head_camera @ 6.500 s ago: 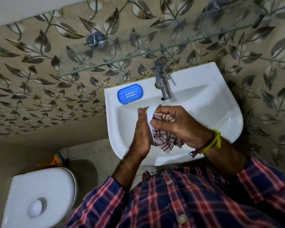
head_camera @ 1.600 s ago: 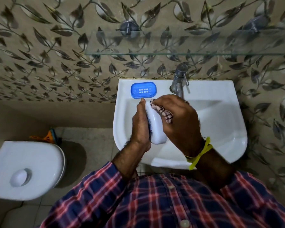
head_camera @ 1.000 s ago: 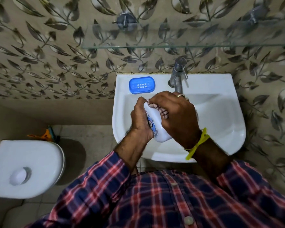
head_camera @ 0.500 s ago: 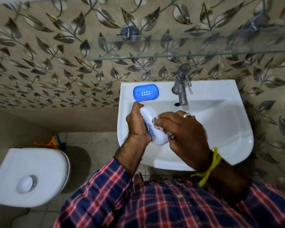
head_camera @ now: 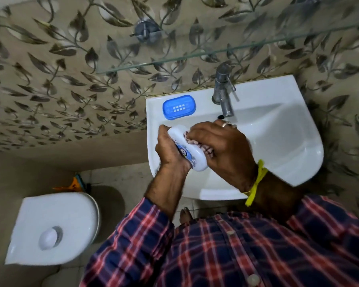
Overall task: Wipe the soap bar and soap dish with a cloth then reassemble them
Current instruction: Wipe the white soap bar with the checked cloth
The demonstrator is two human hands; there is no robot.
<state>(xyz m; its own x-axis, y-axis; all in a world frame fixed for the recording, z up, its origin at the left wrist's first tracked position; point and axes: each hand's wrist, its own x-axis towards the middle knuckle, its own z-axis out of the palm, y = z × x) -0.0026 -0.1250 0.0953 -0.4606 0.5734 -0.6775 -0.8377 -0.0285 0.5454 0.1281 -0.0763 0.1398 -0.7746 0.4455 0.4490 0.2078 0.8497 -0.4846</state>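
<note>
Soap bar (head_camera: 192, 154): white, wrapped, held over the sink (head_camera: 278, 141) basin at its 9 o'clock side. Left hand (head_camera: 170, 150) grip: fingers curled round the bar's left edge, grasping it. Right hand (head_camera: 222, 150) grip: clenched on a patterned cloth (head_camera: 197, 144), pressing it against the bar's face. Blue printed label on the bar; text unreadable. Soap dish (head_camera: 179, 107): blue, on the sink rim at 12 o'clock from the bar, left of the tap (head_camera: 223, 90).
</note>
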